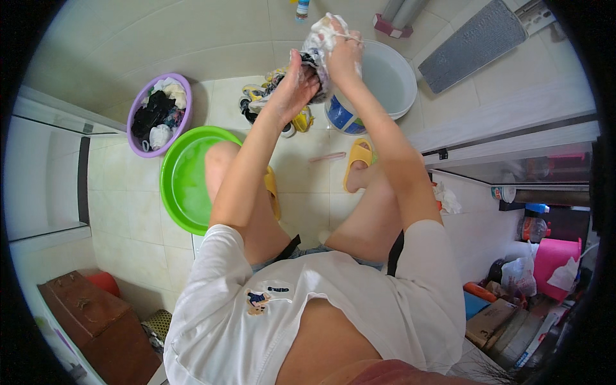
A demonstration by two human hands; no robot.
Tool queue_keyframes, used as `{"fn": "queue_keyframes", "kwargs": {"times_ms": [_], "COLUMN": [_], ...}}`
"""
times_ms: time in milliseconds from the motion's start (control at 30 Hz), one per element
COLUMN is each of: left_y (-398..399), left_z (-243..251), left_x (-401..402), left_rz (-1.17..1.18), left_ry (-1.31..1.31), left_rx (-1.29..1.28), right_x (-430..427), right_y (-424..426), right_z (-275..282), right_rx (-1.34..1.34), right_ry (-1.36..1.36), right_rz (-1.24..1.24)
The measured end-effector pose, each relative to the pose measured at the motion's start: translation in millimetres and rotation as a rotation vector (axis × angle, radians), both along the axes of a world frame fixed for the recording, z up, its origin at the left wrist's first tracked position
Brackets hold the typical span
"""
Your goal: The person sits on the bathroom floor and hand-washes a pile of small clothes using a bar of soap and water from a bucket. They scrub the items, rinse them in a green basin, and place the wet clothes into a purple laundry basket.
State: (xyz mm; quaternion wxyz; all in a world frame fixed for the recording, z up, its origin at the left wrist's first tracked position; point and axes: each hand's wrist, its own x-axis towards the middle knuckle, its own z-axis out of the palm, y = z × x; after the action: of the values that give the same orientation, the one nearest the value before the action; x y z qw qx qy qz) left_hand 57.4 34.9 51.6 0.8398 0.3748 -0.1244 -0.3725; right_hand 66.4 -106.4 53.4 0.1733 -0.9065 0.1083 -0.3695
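Observation:
Thick white suds cover a shoe [317, 50], which looks dark inside and is held up over the floor near a white bucket of water [385, 79]. My right hand [344, 53] grips its foamy upper side. Against the dark opening lies my left hand [301, 86], palm turned inward with the thumb raised; its fingertips are partly hidden at the opening. Several black, white and yellow shoes [252, 98] stand on the tiles beneath and to the left. A pink strip-like thing [327, 157] rests on the floor between my feet.
A green basin [185, 192] stands beside my left leg, with a purple basin of clothes [187, 118] behind it. Near the wall are a small bottle [302, 9] and grey pipes [402, 14]. A brown box [101, 322] is at lower left; assorted household items lie at right.

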Motion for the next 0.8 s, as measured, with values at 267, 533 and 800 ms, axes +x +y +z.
{"fn": "queue_keyframes", "kwargs": {"times_ms": [267,533,800], "left_y": [0,-8,4], "left_z": [-7,-20,12], "left_x": [13,14,4], "left_rz": [0.25,0.117,0.149], "left_ry": [0.229,0.182,0.144], "left_rx": [-0.126,-0.19,-0.021], "right_x": [-44,-28,-8], "right_y": [46,20,-7], "right_z": [-9,-14,5], "right_rx": [-0.145,-0.09,-0.149], "right_ry": [-0.005,-0.046,-0.012], "right_rz": [0.283,0.114,-0.05]}}
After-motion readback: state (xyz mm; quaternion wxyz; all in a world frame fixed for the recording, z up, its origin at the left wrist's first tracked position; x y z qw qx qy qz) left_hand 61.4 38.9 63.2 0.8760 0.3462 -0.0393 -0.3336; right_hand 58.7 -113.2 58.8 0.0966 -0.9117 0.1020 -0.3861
